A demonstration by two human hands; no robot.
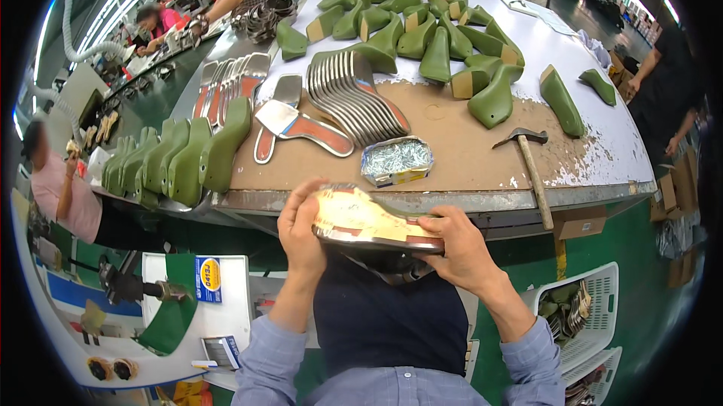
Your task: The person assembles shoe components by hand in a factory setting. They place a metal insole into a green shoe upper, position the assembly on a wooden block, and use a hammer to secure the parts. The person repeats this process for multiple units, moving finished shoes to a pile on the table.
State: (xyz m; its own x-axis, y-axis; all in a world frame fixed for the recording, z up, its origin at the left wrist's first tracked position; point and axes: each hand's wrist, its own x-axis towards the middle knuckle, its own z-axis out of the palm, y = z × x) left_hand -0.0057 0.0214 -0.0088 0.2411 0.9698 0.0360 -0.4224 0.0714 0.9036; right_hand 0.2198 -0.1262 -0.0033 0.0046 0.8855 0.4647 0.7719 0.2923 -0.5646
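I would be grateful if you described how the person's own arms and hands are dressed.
The left hand and right hand are bare, with no gloves visible. The left sleeve and right sleeve are a light greyish blue with a faint check, ending on the forearms and leaving the wrists uncovered.

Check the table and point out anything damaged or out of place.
The white table surface is ragged, with brown board exposed at the front, so it looks worn. The hammer looks awkwardly placed: its handle juts past the front edge.
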